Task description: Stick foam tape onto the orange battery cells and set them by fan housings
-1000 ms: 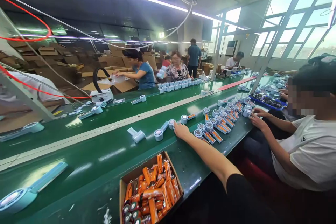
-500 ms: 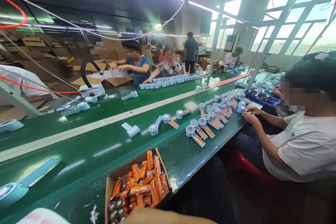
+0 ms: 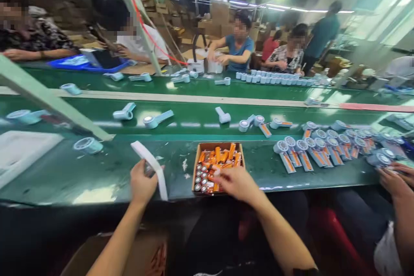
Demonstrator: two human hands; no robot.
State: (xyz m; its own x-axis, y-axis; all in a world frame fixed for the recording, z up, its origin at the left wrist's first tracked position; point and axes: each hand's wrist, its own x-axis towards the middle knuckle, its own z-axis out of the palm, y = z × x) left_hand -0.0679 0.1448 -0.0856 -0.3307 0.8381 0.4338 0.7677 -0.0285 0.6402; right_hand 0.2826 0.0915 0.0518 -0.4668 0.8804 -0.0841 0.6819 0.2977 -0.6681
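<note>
My left hand [image 3: 142, 183] is closed around a curved white band [image 3: 152, 166], which stands tilted above the green table. Its exact kind cannot be made out. My right hand [image 3: 237, 181] reaches over a small cardboard box [image 3: 194, 181] filled with orange-wrapped cylindrical batteries [image 3: 223, 155]. Its thumb and fingers are pinched together above the batteries. Something small and pale shows at the fingertips, too blurred to name. Right of the box lie several light-blue handheld fan bodies [image 3: 302, 155] with orange batteries in their open handles.
A green conveyor [image 3: 194, 116] runs across, carrying scattered fan parts [image 3: 223, 115]. A slanted metal post [image 3: 54, 99] rises at left, near a white tray [image 3: 26, 151] and a fan head [image 3: 88, 145]. A co-worker's hands [image 3: 393, 179] are at far right. Several people sit opposite.
The view has swung left and down, so both my forearms now show. My left hand with the white band has come into view. My right hand is now over the battery box.
</note>
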